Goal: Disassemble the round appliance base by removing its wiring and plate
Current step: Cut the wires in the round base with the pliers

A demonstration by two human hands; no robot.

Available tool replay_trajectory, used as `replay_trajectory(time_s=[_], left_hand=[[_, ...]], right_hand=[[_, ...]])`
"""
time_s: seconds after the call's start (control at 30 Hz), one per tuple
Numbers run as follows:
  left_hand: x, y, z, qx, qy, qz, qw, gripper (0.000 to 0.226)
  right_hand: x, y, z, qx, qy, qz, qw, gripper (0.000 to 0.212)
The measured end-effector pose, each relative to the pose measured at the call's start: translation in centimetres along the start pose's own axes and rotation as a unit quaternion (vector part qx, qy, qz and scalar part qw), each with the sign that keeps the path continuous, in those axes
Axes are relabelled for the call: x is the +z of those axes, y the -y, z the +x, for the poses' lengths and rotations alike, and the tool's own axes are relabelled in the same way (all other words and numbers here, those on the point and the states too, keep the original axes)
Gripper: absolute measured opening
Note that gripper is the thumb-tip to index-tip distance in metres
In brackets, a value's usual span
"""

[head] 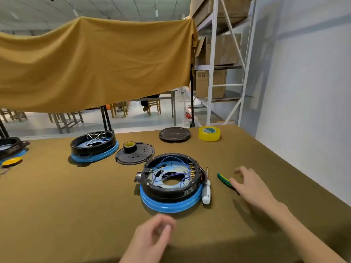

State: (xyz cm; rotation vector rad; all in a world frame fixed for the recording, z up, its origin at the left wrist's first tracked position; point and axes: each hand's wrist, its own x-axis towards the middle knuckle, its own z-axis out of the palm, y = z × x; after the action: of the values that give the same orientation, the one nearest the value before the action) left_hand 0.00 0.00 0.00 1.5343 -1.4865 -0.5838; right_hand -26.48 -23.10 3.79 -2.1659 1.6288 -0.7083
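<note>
A round appliance base (171, 194), black with a blue ring round its bottom, lies open in the middle of the olive table. Blue wires (171, 168) loop over the metal plate (177, 170) inside it, beside a row of brass terminals. A white-handled screwdriver (206, 190) lies against its right side. My right hand (248, 184) hovers over a green and yellow tool (224, 179) to the right, fingers spread, and whether it touches the tool is unclear. My left hand (153, 237) hangs in front of the base with loosely curled fingers, holding nothing.
A second open base (94, 148) with white wires stands at the back left. A black cover (135, 153) carries a small tape roll (130, 146). Further back lie a black disc (174, 134) and yellow tape (209, 133). A wall runs along the right.
</note>
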Motion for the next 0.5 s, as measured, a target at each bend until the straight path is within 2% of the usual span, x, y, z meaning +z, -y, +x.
replay_trajectory(time_s=[0.07, 0.17, 0.3, 0.5], left_hand=[[-0.8, -1.3, 3.9, 0.039, -0.057, 0.03, 0.997, 0.026], [-1.3, -1.7, 8.8, 0.09, -0.073, 0.113, 0.987, 0.02], [-1.4, -0.1, 13.2, 0.135, -0.059, 0.175, 0.973, 0.009], [-1.1, 1.5, 15.9, 0.158, -0.039, 0.211, 0.964, 0.016]], right_hand=[[0.8, 0.6, 2.0, 0.048, 0.022, -0.141, 0.989, 0.057], [2.4, 0.7, 4.0, 0.079, 0.035, -0.242, 0.966, 0.073], [3.3, 0.1, 6.0, 0.117, 0.046, -0.248, 0.961, 0.08], [3.0, -0.1, 7.3, 0.046, 0.053, -0.171, 0.983, 0.064]])
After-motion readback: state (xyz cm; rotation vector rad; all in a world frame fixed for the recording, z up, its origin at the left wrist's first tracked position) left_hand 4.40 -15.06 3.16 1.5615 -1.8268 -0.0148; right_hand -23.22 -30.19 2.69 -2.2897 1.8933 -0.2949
